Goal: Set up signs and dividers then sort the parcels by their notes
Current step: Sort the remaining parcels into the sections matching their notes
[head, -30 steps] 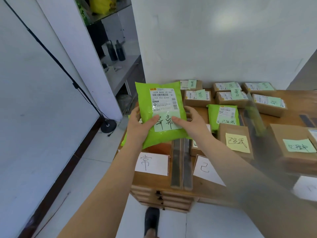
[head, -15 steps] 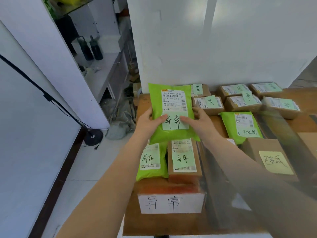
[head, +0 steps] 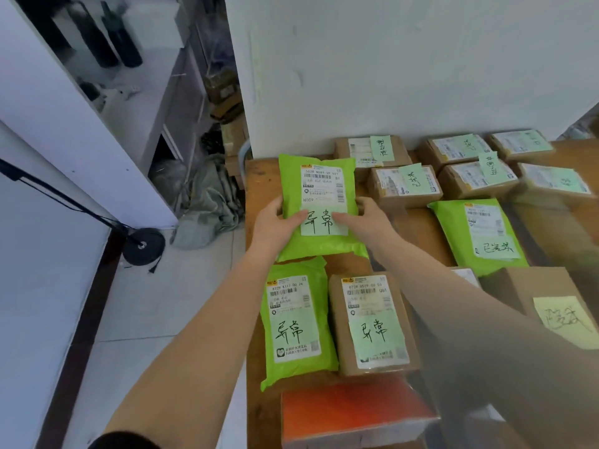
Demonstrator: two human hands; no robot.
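I hold a green mailer parcel [head: 319,176] with a white shipping label and a pale green handwritten note. My left hand [head: 274,222] grips its lower left edge and my right hand [head: 369,218] grips its lower right edge, thumbs on the note. It hovers low over the far left part of the wooden table [head: 259,176]. Just in front of it lie a second green mailer [head: 296,322] and a brown box [head: 372,322], both with the same handwritten note. An orange-topped sign stand [head: 353,413] sits at the near edge.
Right of my arm lie another green mailer [head: 479,234] and a brown box with a yellow note [head: 551,306]. Several brown boxes with green notes [head: 405,186] line the white wall. On the floor at left stand a black lamp base [head: 144,246] and a grey bag [head: 207,205].
The held green parcel has moved forward and down toward the table's far left, beyond the two parcels with the same note. My view has tilted down and closer.
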